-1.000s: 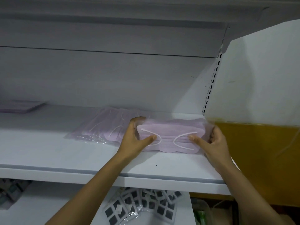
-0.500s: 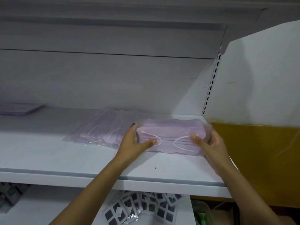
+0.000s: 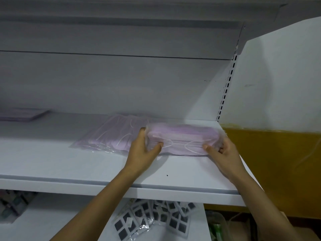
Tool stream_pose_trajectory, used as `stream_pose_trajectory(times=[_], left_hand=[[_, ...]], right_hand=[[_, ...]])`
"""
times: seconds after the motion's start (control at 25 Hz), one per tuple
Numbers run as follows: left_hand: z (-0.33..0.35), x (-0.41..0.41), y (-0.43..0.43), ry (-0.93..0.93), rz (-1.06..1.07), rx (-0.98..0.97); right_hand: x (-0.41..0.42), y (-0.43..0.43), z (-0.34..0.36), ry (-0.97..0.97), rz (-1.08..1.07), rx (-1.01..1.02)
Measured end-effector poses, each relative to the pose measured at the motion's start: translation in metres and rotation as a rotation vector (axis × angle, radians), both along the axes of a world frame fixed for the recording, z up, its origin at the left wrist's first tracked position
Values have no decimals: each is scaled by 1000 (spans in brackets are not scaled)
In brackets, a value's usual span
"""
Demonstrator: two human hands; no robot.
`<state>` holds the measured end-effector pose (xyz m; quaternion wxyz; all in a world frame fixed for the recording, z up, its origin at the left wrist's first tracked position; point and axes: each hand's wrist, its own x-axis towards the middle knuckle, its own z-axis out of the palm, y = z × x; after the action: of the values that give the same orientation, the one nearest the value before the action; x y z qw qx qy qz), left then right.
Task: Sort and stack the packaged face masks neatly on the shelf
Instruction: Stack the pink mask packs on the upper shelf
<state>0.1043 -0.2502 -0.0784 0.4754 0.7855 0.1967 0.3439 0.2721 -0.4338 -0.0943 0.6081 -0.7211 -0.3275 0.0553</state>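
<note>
A thick stack of purple packaged face masks (image 3: 184,139) rests on the white shelf (image 3: 52,164) near its right end. My left hand (image 3: 142,150) grips the stack's left end, thumb on the front. My right hand (image 3: 224,153) grips its right end. Just left of the stack lies a looser, fanned pile of purple mask packs (image 3: 111,134) in clear plastic, partly behind my left hand. A flat purple mask pack (image 3: 24,114) lies at the shelf's far left.
The shelf's back panel and a slotted upright (image 3: 225,91) stand behind the stack. A white and yellow wall (image 3: 278,145) lies to the right. On the lower shelf sit black-and-white packs (image 3: 152,216) and dark items (image 3: 15,202) at far left.
Both hands have carried the stack slightly back and to the right on the shelf, keeping the same grip on its ends. The fanned pile has stayed in place.
</note>
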Motion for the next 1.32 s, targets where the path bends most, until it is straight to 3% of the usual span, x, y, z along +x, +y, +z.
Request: stream_pose_trajectory(times=[0.2, 0.28, 0.4, 0.52, 0.64, 0.84, 1.12, 1.32], left_hand=[[7, -4, 1, -81, 10, -146], [13, -11, 8, -165, 33, -367], [22, -30, 23, -523, -176, -875], [28, -57, 19, -623, -341, -1066], [29, -105, 44, -621, -145, -1068], [29, -236, 120, -633, 115, -914], [32, -416, 199, -701, 254, -773], [29, -473, 258, -759, 232, -764]], right_hand=[[-15, 6, 14, 13, -102, 82], [-30, 14, 27, 81, -92, 158], [-64, 38, 43, 229, 15, 291], [-114, 82, 43, 380, 192, 323], [-175, 138, 33, 484, 362, 307], [-298, 222, 31, 660, 639, 277], [-436, 317, 39, 520, 653, 163], [-464, 350, 47, 476, 523, 149]])
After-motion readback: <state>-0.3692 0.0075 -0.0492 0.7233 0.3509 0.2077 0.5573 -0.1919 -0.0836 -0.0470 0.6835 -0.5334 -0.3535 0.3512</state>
